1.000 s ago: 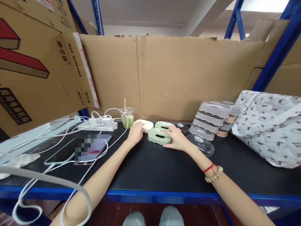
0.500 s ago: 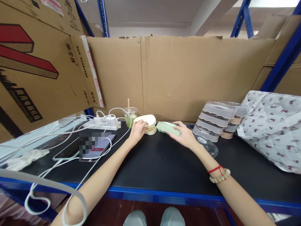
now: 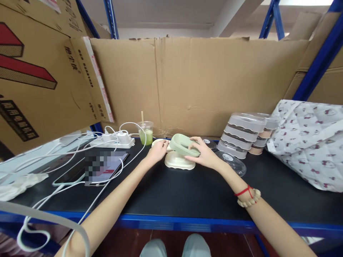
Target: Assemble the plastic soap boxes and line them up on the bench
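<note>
My right hand [image 3: 200, 152] grips a pale green oval tray [image 3: 180, 143] by its right end. The tray is tilted and its hollow shows. Just below it a cream oval tray [image 3: 180, 162] with a wavy rim lies on the black tabletop. My left hand [image 3: 158, 150] has its fingers closed on another cream oval piece [image 3: 154, 142] behind and to the left; the fingers cover much of that piece. Whether the green tray touches the cream one beneath it, I cannot tell.
Stacked oval containers [image 3: 238, 135] and a clear lid [image 3: 233, 164] stand right, beside a patterned bag [image 3: 311, 146]. A drink cup [image 3: 146, 134], power strip [image 3: 122, 143], phones [image 3: 107, 167] and white cables are left. Cardboard [image 3: 203, 85] walls the back.
My right hand has raised and tilted the green tray and brought it left. A cream tray now lies in front, below it. My left hand has barely shifted.
</note>
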Available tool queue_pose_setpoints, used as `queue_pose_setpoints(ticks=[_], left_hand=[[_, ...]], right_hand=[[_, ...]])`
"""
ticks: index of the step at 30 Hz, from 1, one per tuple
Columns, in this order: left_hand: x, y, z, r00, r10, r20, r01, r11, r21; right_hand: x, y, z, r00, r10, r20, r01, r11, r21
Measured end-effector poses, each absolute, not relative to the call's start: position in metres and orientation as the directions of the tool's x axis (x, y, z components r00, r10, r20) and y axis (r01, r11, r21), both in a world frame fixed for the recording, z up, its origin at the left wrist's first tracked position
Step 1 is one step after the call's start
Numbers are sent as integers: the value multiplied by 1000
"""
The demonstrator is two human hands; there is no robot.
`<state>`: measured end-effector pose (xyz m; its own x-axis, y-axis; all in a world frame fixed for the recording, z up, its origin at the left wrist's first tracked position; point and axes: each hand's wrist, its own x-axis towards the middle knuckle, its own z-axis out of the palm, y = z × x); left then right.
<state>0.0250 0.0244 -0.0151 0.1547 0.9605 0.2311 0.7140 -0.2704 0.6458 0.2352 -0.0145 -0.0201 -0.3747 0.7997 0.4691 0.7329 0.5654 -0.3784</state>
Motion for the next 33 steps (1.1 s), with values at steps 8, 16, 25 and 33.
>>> queue_pose_setpoints(ticks=[8, 16, 25, 33], left_hand=[[22, 26, -18, 82, 993, -81, 672, 5, 741], [23, 18, -13, 242, 933, -267, 458, 133, 879], [22, 18, -12, 267, 939, -217, 202, 165, 965], [31, 16, -15, 348, 884, -312, 101, 296, 950]], right_hand=[[228, -11, -35, -416, 880, 229, 774, 475, -419], [227, -8, -43, -444, 874, 199, 748, 484, -454], [226, -6, -45, -391, 842, 373, 771, 521, -367], [227, -5, -45, -415, 841, 347, 715, 537, -448]])
